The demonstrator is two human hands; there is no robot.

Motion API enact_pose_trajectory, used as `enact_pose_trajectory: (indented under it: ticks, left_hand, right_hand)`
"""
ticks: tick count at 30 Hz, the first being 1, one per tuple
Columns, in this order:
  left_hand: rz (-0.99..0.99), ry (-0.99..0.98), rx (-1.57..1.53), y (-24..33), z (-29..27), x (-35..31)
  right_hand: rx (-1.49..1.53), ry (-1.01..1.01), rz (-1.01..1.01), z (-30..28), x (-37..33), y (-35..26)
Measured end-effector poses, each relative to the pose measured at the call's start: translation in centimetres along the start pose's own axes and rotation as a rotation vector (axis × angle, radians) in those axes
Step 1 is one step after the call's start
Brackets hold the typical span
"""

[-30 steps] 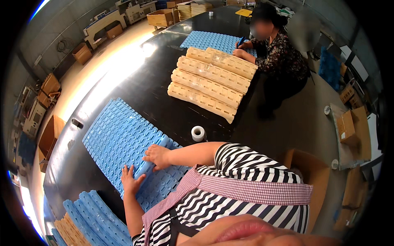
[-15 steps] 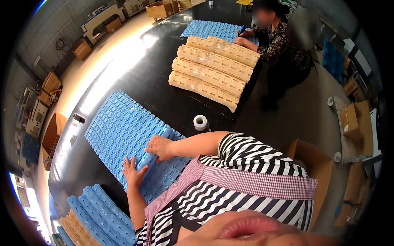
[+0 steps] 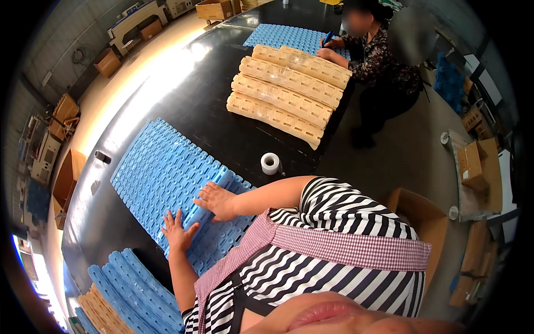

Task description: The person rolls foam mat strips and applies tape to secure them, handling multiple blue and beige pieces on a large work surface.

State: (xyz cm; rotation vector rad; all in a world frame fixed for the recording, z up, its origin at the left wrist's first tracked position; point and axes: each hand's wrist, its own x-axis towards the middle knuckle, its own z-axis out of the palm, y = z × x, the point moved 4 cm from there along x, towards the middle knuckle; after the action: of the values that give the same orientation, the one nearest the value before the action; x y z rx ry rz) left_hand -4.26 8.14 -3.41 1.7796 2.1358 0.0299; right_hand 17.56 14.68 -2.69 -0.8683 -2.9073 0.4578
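Observation:
A wide blue plastic link mat [image 3: 161,172] lies flat on the black table [image 3: 217,106]. My left hand [image 3: 178,231] presses flat on the mat's near edge, fingers spread. My right hand [image 3: 218,200] rests on the mat's near right corner, fingers curled over the links; neither hand lifts anything. A roll of white tape [image 3: 270,163] stands on the table just right of the mat.
Several beige link strips [image 3: 283,94] lie stacked mid-table. Another blue mat [image 3: 289,36] lies at the far end, where another person [image 3: 378,61] bends over it. More blue and beige strips [image 3: 133,289] sit at my lower left. Cardboard boxes [image 3: 473,161] stand on the floor at right.
The view has shifted slightly closer over the table. Both hands stay on the blue mat's near edge, hardly moved.

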Motion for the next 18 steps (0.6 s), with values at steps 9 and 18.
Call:
enact_pose_trajectory:
  ticks: [9, 18]
  left_hand:
    - [0.007, -0.012, -0.022, -0.1, -0.3, 0.0]
    - [0.325, 0.357, 0.023, -0.3, -2.1, 0.5]
  right_hand:
    - [-0.038, 0.067, -0.053, 1.6, -1.8, -1.2]
    - [-0.019, -0.006, 0.021, 0.4, 1.9, -0.4]
